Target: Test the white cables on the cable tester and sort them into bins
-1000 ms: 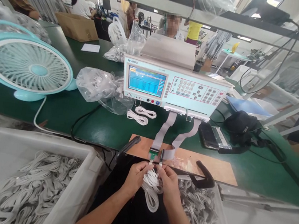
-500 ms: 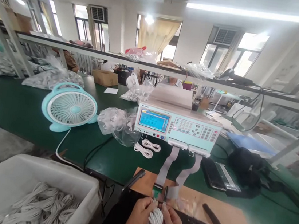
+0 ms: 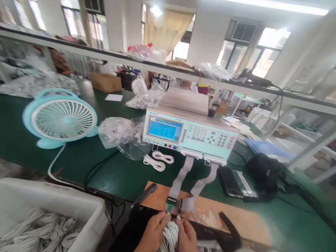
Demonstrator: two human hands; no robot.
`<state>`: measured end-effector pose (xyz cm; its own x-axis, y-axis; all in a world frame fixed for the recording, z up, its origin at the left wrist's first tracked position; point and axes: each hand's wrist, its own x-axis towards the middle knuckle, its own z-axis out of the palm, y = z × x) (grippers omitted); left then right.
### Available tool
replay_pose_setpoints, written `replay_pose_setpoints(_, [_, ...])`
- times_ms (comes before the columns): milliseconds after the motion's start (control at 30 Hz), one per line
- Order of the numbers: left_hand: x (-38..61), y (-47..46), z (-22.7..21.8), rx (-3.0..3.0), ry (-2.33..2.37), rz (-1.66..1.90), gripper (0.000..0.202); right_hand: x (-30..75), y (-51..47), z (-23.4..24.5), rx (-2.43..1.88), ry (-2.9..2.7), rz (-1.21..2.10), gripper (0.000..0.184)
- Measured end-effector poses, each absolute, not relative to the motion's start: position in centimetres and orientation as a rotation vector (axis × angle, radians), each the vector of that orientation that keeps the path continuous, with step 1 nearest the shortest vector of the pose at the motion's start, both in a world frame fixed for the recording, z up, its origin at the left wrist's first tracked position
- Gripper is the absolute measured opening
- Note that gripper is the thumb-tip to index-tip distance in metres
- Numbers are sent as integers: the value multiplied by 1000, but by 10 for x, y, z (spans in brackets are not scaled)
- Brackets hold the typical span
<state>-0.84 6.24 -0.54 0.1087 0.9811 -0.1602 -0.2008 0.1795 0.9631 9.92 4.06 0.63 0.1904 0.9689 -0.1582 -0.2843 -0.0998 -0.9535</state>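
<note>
My left hand (image 3: 151, 234) and my right hand (image 3: 186, 240) pinch the two ends of a coiled white cable (image 3: 169, 242) at the table's front edge. Both ends sit at the small connectors (image 3: 174, 207) on a brown board (image 3: 235, 224). Two grey ribbon cables (image 3: 180, 177) run from those connectors up to a white cable tester (image 3: 190, 135) with a lit blue screen. Both hands are closed on the cable ends.
A white bin (image 3: 21, 206) of coiled white cables stands at my lower left; more coils lie at my lower right. On the green table (image 3: 6, 129) are a light-blue fan (image 3: 60, 118), clear bags (image 3: 120, 134), two loose coils (image 3: 159, 160), a phone (image 3: 234, 183) and a black pouch (image 3: 262, 171).
The view has tilted up from the hands toward the room, then drifted slightly. Both hands stay at the connectors with the cable between them.
</note>
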Motion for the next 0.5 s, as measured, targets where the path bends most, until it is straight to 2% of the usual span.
replay_pose_setpoints(133, [-10,40,-1,1121,1089,999,38,97,19,5,-1297,-866,1179,32])
replay_pose_setpoints(267, [-7,21,-13,1122,1131,749,37,120,-1,-24,-1575,-799,1273,24])
replay_pose_setpoints(400, [1,14,-21,973,1266,514,43,194,-29,-62,-1986,-570,1123,25])
replay_pose_setpoints(500, [6,15,-19,894,1268,471,42,264,-61,-74,-2216,-488,941,22])
